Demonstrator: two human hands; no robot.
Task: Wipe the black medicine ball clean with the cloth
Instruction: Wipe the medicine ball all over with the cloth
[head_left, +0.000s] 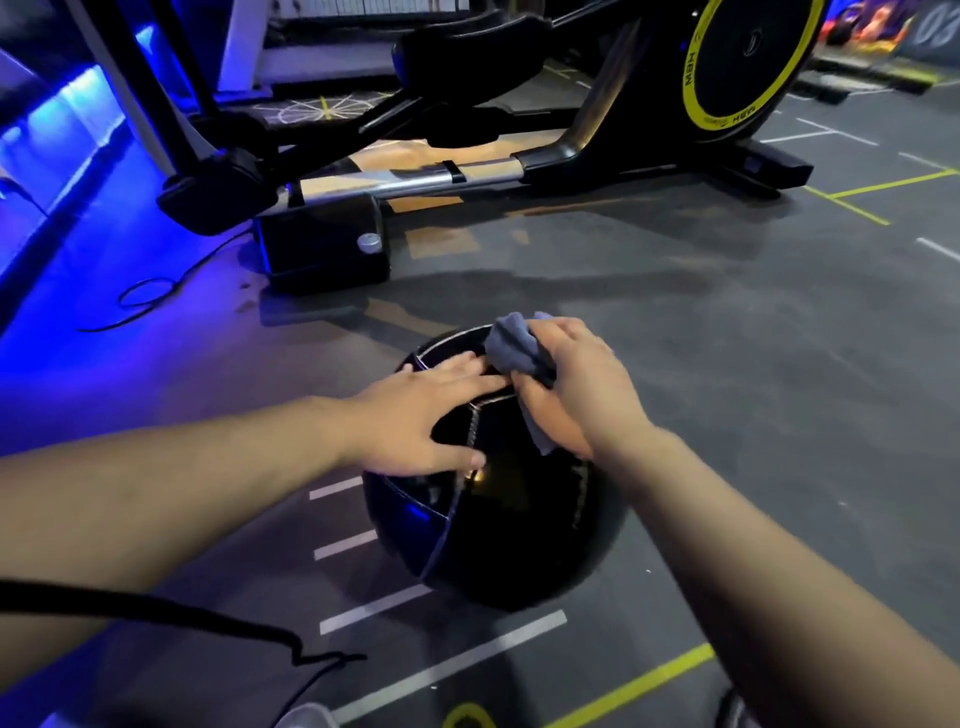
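Note:
A glossy black medicine ball (511, 530) with stitched seams rests on the grey gym floor at the centre of the view. My left hand (415, 418) lies flat on the ball's upper left side, fingers spread, holding nothing. My right hand (571, 387) presses a bunched grey-blue cloth (514, 345) against the top of the ball. Part of the cloth hangs below my right palm.
A black elliptical trainer (467, 171) with a yellow-ringed flywheel (748, 57) stands just behind the ball. Its base block (324, 249) is close to the ball's far left. A black cable (150, 296) loops on the floor at the left. White and yellow floor lines (441, 670) run beneath.

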